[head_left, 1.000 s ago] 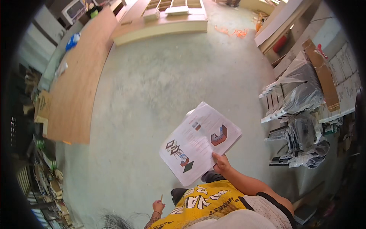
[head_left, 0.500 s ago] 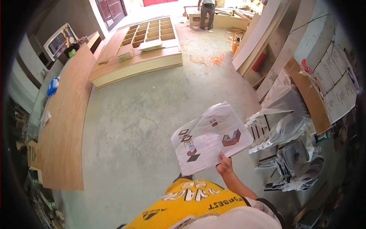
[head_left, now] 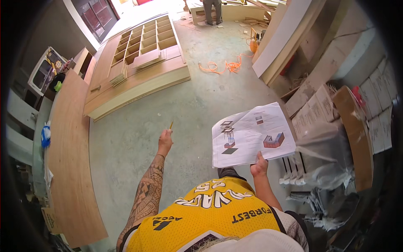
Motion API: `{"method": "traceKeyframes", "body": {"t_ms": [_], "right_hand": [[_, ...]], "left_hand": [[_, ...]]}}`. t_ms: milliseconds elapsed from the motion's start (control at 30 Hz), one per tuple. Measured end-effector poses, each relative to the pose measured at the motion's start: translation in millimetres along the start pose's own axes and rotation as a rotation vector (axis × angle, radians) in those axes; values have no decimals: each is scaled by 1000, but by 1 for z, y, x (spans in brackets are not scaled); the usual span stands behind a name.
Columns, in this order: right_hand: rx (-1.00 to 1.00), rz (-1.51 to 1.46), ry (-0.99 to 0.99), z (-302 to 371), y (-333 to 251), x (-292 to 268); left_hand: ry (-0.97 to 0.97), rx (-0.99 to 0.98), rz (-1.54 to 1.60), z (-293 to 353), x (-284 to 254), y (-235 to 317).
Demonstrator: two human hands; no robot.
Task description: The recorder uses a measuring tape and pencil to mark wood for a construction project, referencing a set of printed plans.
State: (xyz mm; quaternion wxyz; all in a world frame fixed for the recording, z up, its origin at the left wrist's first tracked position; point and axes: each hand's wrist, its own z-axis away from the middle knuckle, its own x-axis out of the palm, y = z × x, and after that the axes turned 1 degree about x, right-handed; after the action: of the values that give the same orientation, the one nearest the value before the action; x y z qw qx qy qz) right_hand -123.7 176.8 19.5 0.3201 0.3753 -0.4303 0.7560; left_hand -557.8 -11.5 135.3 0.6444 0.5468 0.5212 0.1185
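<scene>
My right hand (head_left: 260, 166) grips several printed white sheets (head_left: 247, 140) by their near edge, thumb on top. Coloured drawings of furniture show on the top page, and the sheets are held out over the floor. To the left, my tattooed left arm reaches forward. My left hand (head_left: 165, 142) is closed around a thin yellow pencil (head_left: 171, 125), which sticks up past the fingers. Between the pencil and the sheets there is a wide gap.
A long wooden panel (head_left: 69, 168) runs along the left. Ahead lies a stack of boards (head_left: 138, 93) with a compartmented frame (head_left: 147, 40). An orange hose (head_left: 228, 66) lies on the floor. Plastic-wrapped items (head_left: 323, 151) and cartons (head_left: 312, 111) stand right; a person (head_left: 213, 10) stands far off.
My left hand has come into view with the pencil. The sheets and my right hand have shifted right in the picture, and the whole view has turned slightly.
</scene>
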Motion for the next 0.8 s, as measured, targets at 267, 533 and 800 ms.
{"method": "traceKeyframes", "body": {"t_ms": [267, 533, 800], "right_hand": [[15, -60, -98, -5, 15, 70], [50, -68, -92, 24, 29, 158], [177, -123, -96, 46, 42, 163]], "left_hand": [[-327, -219, -390, 184, -57, -133], [-563, -656, -725, 333, -186, -230], [-402, -500, -711, 250, -171, -233]]}}
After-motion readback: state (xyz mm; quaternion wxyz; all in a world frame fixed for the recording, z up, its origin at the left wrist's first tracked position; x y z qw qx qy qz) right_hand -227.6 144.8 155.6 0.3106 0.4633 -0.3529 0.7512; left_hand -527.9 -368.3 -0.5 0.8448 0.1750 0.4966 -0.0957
